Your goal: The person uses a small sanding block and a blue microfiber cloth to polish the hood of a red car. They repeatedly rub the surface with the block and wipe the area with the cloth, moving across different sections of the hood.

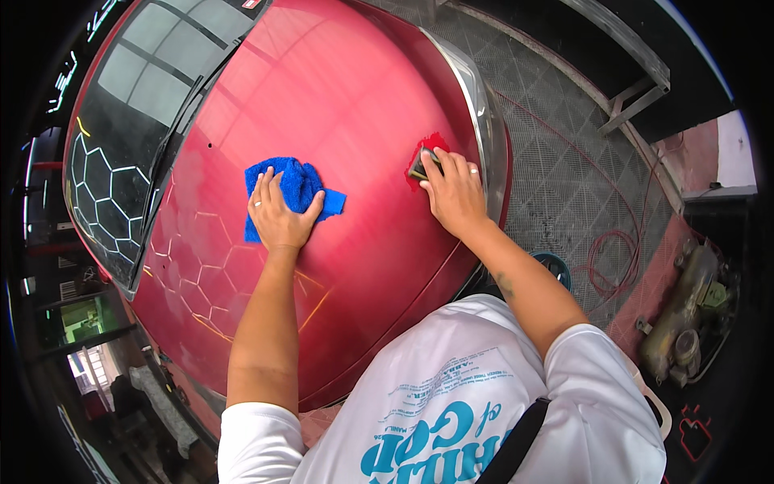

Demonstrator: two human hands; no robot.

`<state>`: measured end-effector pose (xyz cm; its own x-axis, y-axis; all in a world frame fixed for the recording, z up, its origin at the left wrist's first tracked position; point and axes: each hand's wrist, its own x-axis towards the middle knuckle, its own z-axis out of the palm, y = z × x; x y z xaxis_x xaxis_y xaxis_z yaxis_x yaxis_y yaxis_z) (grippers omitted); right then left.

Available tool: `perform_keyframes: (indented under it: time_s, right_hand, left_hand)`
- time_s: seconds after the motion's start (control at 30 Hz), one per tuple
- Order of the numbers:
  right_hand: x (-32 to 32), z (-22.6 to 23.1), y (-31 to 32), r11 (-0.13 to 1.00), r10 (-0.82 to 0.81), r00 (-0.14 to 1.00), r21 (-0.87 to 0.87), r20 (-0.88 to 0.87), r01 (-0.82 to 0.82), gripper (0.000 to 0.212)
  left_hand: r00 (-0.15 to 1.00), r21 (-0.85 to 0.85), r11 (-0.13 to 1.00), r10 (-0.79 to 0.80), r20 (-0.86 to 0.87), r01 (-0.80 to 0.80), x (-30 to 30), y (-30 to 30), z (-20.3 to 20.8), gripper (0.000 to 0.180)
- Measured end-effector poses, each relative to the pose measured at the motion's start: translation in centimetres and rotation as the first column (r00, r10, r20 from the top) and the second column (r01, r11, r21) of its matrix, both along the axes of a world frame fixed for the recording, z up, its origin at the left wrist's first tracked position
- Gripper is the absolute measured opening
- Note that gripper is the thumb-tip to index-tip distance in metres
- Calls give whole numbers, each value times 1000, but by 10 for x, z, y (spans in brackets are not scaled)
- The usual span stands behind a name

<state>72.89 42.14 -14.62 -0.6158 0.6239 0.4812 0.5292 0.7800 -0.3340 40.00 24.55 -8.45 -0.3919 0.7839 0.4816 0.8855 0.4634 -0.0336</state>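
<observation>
A blue microfiber cloth (300, 184), partly bunched, lies on the red car hood (339, 97). Resting on top of it is my left hand (279, 211), thumb spread away from the outstretched fingers. My right hand (456, 187) grips a small dark block with a yellowish edge (422, 164) and presses it to the hood near the front edge. Around the block, a wet-looking patch (436, 140) shows a deeper, brighter red than the hazy paint about it. The block's underside is hidden.
The windshield (133, 121) and a wiper (179, 113) are on the left. Beside the hood runs a headlight (476, 89). A red hose (617, 258) coils on the patterned floor mat (556, 129), near a blue-rimmed bucket (555, 268). A compressor (685, 310) stands at right.
</observation>
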Motion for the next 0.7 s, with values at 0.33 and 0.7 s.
perform_keyframes:
  time_s: [0.33, 0.7]
  right_hand:
    - [-3, -8, -4, 996, 3, 996, -93, 91, 5, 60]
    - [-6, 7, -3, 997, -44, 999, -59, 28, 46, 64]
  left_hand:
    - [1000, 2, 1000, -11, 0, 11, -2, 0, -2, 97]
    - [1000, 10, 1000, -10, 14, 10, -1, 0, -2, 96]
